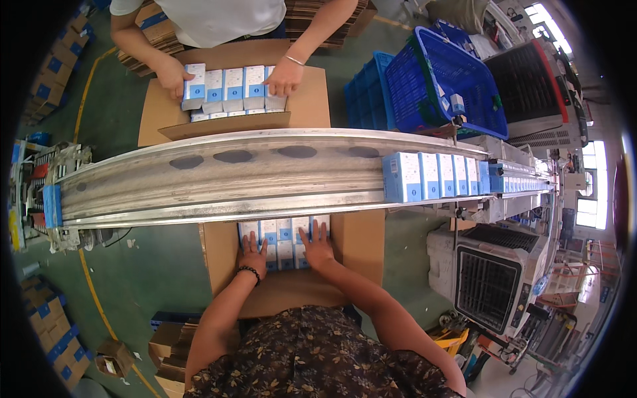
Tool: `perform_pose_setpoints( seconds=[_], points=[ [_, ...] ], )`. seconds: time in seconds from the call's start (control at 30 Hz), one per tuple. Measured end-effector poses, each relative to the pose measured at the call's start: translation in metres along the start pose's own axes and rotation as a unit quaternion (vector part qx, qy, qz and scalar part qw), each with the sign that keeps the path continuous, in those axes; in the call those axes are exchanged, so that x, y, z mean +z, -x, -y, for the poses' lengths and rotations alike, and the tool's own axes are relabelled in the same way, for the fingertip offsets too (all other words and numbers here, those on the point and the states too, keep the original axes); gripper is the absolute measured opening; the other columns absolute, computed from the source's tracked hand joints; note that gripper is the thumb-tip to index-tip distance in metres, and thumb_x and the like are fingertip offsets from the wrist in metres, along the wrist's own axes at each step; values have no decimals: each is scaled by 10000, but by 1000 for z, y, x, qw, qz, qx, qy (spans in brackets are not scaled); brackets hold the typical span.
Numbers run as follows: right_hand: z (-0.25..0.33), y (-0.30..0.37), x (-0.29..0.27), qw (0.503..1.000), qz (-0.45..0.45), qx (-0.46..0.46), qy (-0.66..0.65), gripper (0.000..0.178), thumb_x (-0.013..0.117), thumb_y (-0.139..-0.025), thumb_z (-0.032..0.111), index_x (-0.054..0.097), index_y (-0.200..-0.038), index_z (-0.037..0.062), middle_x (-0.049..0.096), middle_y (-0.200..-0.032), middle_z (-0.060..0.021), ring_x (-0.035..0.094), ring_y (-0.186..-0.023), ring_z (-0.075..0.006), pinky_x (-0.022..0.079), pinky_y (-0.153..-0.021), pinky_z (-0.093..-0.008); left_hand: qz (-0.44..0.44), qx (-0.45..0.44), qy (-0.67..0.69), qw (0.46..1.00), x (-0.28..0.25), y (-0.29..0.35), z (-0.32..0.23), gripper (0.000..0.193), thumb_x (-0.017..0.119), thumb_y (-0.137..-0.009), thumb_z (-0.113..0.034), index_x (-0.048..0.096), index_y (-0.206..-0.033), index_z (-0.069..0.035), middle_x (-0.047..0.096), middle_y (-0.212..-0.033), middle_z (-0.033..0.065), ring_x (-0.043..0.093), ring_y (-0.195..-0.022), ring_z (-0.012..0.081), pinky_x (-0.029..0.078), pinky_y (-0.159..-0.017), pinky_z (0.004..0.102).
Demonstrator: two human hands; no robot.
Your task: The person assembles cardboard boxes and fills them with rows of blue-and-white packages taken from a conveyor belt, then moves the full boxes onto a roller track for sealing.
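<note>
An open cardboard carton (358,249) stands in front of me on the near side of the conveyor. Rows of small white and blue boxes (284,249) lie inside it, their far ends partly hidden by the conveyor rail. My left hand (253,255) rests with spread fingers on the boxes at the left; a dark bead bracelet circles that wrist. On the right side of the same boxes lies my right hand (317,248), fingers apart and flat. Neither hand is wrapped around a box.
A metal conveyor (265,172) crosses the view, carrying a row of white and blue boxes (431,176) at right. Beyond it a co-worker's hands (285,76) handle boxes in another carton (308,106). A blue crate (431,79) stands far right, an air cooler (491,282) nearer.
</note>
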State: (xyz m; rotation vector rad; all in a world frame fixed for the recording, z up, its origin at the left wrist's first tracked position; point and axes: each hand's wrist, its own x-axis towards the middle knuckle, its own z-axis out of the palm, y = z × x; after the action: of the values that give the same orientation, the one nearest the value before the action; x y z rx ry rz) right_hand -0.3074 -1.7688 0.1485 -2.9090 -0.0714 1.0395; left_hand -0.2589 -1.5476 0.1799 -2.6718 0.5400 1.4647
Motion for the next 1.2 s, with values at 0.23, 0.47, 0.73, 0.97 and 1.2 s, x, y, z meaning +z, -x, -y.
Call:
perform_pose_setpoints(
  seconds=[0.23,0.47,0.73,0.97,1.2],
  points=[
    [-29,-70,-3,981,163,-65,-79,750,579,-903,405,252,-1525,142,370,-1487,-230,371,-1350,-421,309,-1120,-496,18,21,-51,998,-9,-70,16,996,704,-744,-480,208,-1539,-141,154,-1557,299,134,-1446,464,138,-1188,523],
    [-81,71,-114,884,133,-215,-394,563,512,-975,426,462,-1412,75,623,-1249,-171,602,-1138,-324,456,-1000,-385,54,-32,-70,996,16,-102,25,1039,761,-734,-439,184,-1540,-126,89,-1576,266,232,-1434,400,261,-1168,457],
    [-315,143,-194,754,-546,152,-333,311,601,-937,154,596,-1209,2,665,-1040,-154,665,-871,-242,520,-733,-321,-67,338,49,937,-51,-24,-73,402,583,-899,-267,581,-1240,-54,613,-1189,183,593,-1073,369,502,-896,454],
    [-309,67,-224,850,-447,156,-229,584,647,-870,489,579,-1226,31,672,-1075,-198,641,-976,-384,505,-836,-444,-604,290,172,722,-193,73,-128,221,616,-859,-101,619,-1067,-26,627,-1040,175,582,-946,359,487,-817,429],
    [-138,29,-253,868,-330,23,-370,825,701,-782,549,421,-1363,34,656,-1103,-237,633,-1008,-408,493,-862,-465,-506,-15,320,801,-220,53,-23,986,817,-687,-509,345,-1326,74,677,-990,256,660,-920,413,530,-792,437]
  ],
)
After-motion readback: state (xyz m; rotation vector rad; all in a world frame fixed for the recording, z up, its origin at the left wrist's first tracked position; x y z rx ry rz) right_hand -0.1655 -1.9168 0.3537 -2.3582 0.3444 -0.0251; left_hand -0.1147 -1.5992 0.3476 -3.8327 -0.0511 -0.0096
